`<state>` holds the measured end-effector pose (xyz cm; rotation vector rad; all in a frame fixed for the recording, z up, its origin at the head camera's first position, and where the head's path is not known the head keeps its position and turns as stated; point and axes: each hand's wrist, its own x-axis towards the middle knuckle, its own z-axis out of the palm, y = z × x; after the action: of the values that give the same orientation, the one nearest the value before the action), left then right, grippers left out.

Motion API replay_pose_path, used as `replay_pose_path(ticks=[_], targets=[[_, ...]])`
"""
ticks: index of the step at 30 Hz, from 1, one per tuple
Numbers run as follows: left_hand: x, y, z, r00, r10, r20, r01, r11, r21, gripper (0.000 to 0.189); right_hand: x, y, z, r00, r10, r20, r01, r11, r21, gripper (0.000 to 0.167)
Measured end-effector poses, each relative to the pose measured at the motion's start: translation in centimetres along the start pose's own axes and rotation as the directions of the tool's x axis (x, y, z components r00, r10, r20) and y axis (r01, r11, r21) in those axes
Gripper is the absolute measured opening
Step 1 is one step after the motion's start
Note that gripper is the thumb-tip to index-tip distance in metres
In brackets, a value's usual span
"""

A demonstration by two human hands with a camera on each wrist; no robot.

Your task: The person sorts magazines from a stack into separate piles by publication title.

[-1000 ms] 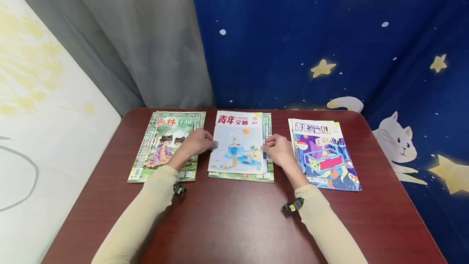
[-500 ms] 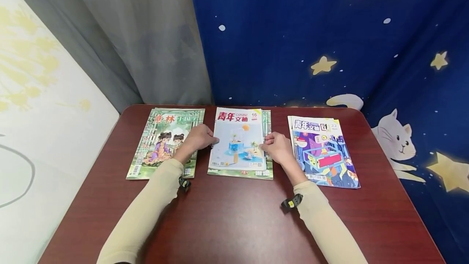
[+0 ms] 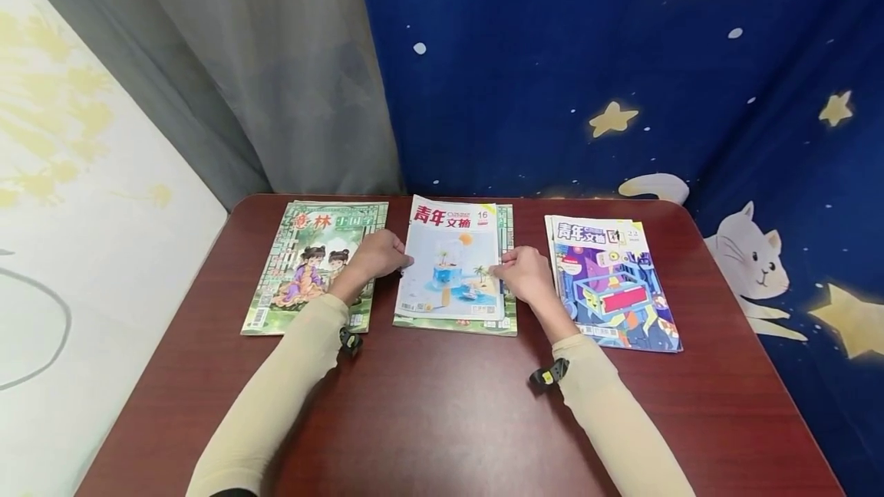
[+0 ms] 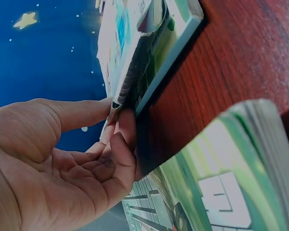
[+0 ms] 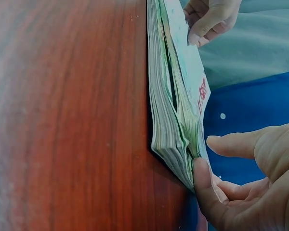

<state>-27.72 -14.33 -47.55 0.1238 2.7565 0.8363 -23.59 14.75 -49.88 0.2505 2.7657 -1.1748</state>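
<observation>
In the head view a white magazine with a red title and a drink picture lies over a green magazine at the middle of the table. My left hand pinches its left edge, thumb above and fingers beneath, as the left wrist view shows. At the opposite edge, my right hand holds it between thumb and fingers. The right wrist view shows a narrow gap between the white magazine and the thick magazine under it. My left forearm crosses part of another green magazine.
That left-hand green magazine tops a stack at the table's left. On the right lies a stack topped by a purple-blue magazine. The dark red table meets a grey curtain and a blue star-patterned curtain behind.
The white magazine has shifted slightly away from me and tilted a little over the green one, both hands staying on its edges. The side stacks have not moved on the table.
</observation>
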Motion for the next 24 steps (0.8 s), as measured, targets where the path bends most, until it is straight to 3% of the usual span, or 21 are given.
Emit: replay_pose_path(ticks=[8,12,17,24], targets=[[0.3,0.5,0.3,0.999,-0.028,0.022,0.028,0.999,-0.043,0.021,0.4,0.1,0.0,1.0,0.02,-0.012,-0.02,1.0,0.005,0.032],[0.0,0.5,0.3,0.999,-0.003,0.048,0.012,0.983,-0.185,0.017,0.2,-0.2,0.0,0.999,0.03,-0.019,-0.03,1.0,0.005,0.033],[-0.1,0.4,0.1,0.99,0.096,0.1,-0.053,0.929,-0.366,0.019,0.0,-0.5,-0.3,0.998,0.052,-0.028,-0.051,0.998,0.034,0.034],[-0.2,-0.6,0.0,0.974,0.14,0.176,-0.022,0.839,-0.544,0.02,-0.1,-0.4,-0.2,0.996,0.081,0.041,-0.086,0.986,0.145,0.04]])
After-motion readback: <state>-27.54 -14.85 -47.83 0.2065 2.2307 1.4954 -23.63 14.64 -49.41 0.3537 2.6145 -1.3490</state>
